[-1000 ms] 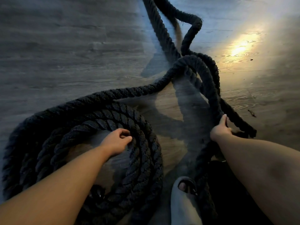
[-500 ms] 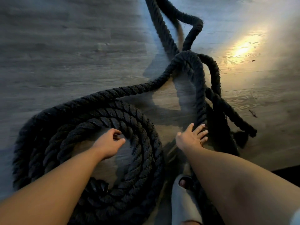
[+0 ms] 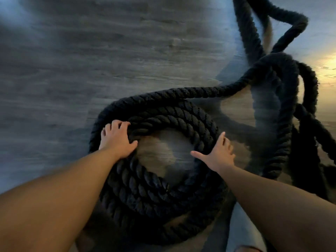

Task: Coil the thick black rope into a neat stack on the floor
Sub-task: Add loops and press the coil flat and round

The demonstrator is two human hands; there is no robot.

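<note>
The thick black rope (image 3: 163, 188) lies in a round coil of several turns on the wooden floor, with bare floor showing in its centre. My left hand (image 3: 117, 138) grips the coil's left side, fingers curled over the upper turns and thumb on the inside. On the coil's right side my right hand (image 3: 217, 154) rests with fingers spread and thumb pointing inward. From the top of the coil the rope runs right into loose tangled loops (image 3: 283, 91) and away toward the top edge.
Grey wood-grain floor (image 3: 91, 60) spreads out left of and behind the coil. A bright patch of light (image 3: 329, 70) falls on the floor at the right edge. A light-coloured slipper (image 3: 241, 231) on a foot shows at the bottom right.
My right hand let go of the loose strand and came left onto the coil's right side. The left hand shifted from the coil's middle to grip its left side. The view swung left.
</note>
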